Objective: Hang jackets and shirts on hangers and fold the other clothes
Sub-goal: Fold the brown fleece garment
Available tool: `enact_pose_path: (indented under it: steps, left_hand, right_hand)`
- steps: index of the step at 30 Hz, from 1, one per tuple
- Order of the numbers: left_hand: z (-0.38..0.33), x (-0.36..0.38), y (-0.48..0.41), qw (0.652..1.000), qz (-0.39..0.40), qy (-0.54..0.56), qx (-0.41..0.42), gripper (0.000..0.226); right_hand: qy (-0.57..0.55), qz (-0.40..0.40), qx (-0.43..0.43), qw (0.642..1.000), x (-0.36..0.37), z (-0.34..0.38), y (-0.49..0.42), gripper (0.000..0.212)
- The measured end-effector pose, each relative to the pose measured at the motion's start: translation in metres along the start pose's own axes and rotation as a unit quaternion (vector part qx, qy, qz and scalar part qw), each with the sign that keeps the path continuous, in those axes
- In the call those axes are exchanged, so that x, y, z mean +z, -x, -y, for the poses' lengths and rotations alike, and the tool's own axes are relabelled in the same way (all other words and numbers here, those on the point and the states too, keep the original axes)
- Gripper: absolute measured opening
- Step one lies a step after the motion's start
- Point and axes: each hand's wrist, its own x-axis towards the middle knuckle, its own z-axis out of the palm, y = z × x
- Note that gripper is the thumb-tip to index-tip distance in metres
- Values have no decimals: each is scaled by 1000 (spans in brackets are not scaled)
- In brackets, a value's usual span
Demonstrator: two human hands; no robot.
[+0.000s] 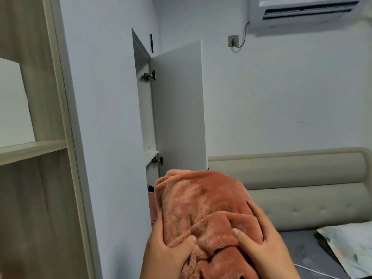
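Note:
A folded, fluffy orange-pink garment [201, 200] is held up in front of me at the bottom centre. My left hand [167, 248] grips its left side with the thumb pressed on top. My right hand [263, 242] grips its right side, thumb on top and fingers wrapped round the edge. The bundle sits in front of the lower part of an open white cabinet door [179, 109]. The cabinet's inside is mostly hidden by the bundle and the door.
A wooden wardrobe frame with a shelf [32, 152] stands at the left. A padded beige headboard [291, 190] and a bed with a grey sheet [306, 254] and a patterned pillow [350, 246] lie to the right. An air conditioner [306, 11] hangs at the top right.

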Motion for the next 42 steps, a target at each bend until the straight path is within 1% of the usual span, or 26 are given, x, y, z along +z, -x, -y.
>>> enact_pose_path:
  steps: [2,6,10,13,17,22,26,29,30,32,33,36,37,39,42]
  left_hand:
    - [-7,-2,-18,1000,-26,-3,11,121]
    - [-14,-7,-57,997,-64,-1,42,119]
    - [-11,1,-93,988,-121,26,88,105]
    - [-3,16,-122,975,-184,30,122,94]
    - [12,25,-176,961,-224,37,155,92]
    - [34,38,-251,946,-280,28,160,92]
    - [49,45,-312,932,-317,-15,177,92]
    - [56,36,-359,914,-345,-39,208,93]
    - [58,32,-374,905,-360,-56,219,93]
    - [60,26,-397,893,-381,-78,225,92]
    - [59,22,-406,893,-383,-82,222,92]
    - [54,9,-424,912,-346,-113,189,101]
    - [52,5,-425,915,-341,-117,182,105]
    - [46,2,-428,913,-344,-119,182,105]
    - [46,8,-438,914,-342,-140,167,99]
  right_hand:
    - [-11,7,-17,1000,14,-1,-25,92]
    - [-23,6,-33,999,36,3,-64,89]
    - [-15,-6,-29,999,58,12,-98,87]
    - [-10,0,-37,999,72,9,-128,79]
    - [-12,4,-71,997,92,0,-178,81]
    - [-15,50,-114,992,124,-28,-257,101]
    - [-28,76,-133,988,155,-55,-320,102]
    - [-57,72,-145,985,185,-62,-356,101]
    - [-66,75,-150,984,194,-62,-366,104]
    - [-81,82,-154,981,208,-61,-386,117]
    - [-85,90,-156,980,215,-61,-396,118]
    - [-98,115,-165,975,234,-63,-420,96]
    - [-107,119,-164,973,240,-64,-425,92]
    - [-123,123,-166,971,252,-67,-434,89]
    - [-137,125,-170,968,260,-74,-450,92]
